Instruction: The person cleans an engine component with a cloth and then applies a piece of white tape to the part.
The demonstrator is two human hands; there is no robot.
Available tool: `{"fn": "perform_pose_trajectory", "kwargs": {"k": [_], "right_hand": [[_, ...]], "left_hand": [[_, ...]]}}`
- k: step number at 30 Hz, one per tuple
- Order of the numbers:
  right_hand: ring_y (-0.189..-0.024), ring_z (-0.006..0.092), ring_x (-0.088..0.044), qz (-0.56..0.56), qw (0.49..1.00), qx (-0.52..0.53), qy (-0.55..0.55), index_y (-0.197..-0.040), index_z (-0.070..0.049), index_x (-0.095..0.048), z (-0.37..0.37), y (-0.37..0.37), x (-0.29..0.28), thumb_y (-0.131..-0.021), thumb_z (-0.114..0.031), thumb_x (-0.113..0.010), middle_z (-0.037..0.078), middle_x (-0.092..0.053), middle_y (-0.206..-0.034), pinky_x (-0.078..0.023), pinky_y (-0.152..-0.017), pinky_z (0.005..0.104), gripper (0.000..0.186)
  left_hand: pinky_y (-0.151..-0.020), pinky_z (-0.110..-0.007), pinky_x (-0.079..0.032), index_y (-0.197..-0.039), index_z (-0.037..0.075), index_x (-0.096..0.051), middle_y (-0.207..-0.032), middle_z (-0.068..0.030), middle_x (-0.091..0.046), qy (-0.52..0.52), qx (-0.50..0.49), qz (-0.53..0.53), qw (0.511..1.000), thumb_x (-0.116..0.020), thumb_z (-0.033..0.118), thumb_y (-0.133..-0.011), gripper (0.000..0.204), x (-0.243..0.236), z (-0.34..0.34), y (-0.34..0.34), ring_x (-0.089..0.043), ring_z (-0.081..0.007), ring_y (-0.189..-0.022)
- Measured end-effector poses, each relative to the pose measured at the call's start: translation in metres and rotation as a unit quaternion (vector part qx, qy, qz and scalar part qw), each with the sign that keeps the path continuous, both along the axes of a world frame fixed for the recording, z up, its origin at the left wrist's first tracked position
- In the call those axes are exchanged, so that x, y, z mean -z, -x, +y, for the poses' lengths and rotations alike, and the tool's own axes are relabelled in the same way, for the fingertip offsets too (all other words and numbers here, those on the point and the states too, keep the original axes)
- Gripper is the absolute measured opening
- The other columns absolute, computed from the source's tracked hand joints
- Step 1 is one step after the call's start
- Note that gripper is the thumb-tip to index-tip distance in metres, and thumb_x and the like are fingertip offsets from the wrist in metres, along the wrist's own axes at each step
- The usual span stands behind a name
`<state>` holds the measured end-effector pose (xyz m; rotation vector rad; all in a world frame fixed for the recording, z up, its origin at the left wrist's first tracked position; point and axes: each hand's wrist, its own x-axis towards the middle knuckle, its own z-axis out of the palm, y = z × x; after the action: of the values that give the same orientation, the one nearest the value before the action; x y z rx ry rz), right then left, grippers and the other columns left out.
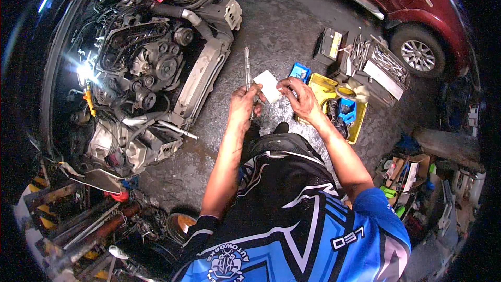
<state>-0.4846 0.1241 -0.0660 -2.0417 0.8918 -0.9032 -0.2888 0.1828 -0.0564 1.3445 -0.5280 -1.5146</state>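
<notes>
– Holding what?
– Gripping a metal rod [248,70] in the left hand [245,105], pinching a white sheet [267,86] beside it with the right hand [299,98]
– Any writing?
– White digits [348,237] and a lettered emblem [226,266] on the shirt [292,230]

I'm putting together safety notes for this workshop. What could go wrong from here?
The left hand holds a long metal rod while its fingers also meet the white sheet, so either might slip.
The yellow tray sits on the floor near the person's feet and could be a trip hazard.
The lit lamp glares beside the exposed engine and might dazzle.
</notes>
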Motion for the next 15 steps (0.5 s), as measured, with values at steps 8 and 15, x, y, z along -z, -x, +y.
{"fn": "perform_pose_trajectory", "kwargs": {"k": [8, 15], "right_hand": [[-0.083, 0.0314, -0.065, 0.019, 0.990, 0.037, -0.131, -0.100, -0.002, -0.060, 0.001, -0.013, 0.014, -0.095, -0.019, -0.057, 0.015, -0.065, -0.090, -0.050, -0.074, 0.0381, 0.018], [-0.091, 0.0340, -0.065, 0.045, 0.985, 0.002, -0.169, -0.102, -0.003, -0.062, 0.011, -0.020, -0.002, -0.099, -0.021, -0.050, 0.017, -0.068, -0.100, -0.050, -0.082, 0.0397, 0.021]], "left_hand": [[-0.044, -0.026, -0.044, -0.103, 0.002, -0.064, -0.068, -0.0070, -0.064, 0.034, -0.005, -0.227, 0.973, -0.071, 0.021, -0.085, 0.027, 0.008, 0.008, 0.014, -0.055, -0.0110, -0.048], [-0.066, -0.037, -0.053, -0.102, 0.001, -0.064, -0.070, -0.0138, -0.068, 0.132, 0.097, -0.496, 0.853, -0.072, 0.032, -0.081, 0.038, -0.015, 0.017, 0.019, -0.070, -0.0233, -0.068]]}}
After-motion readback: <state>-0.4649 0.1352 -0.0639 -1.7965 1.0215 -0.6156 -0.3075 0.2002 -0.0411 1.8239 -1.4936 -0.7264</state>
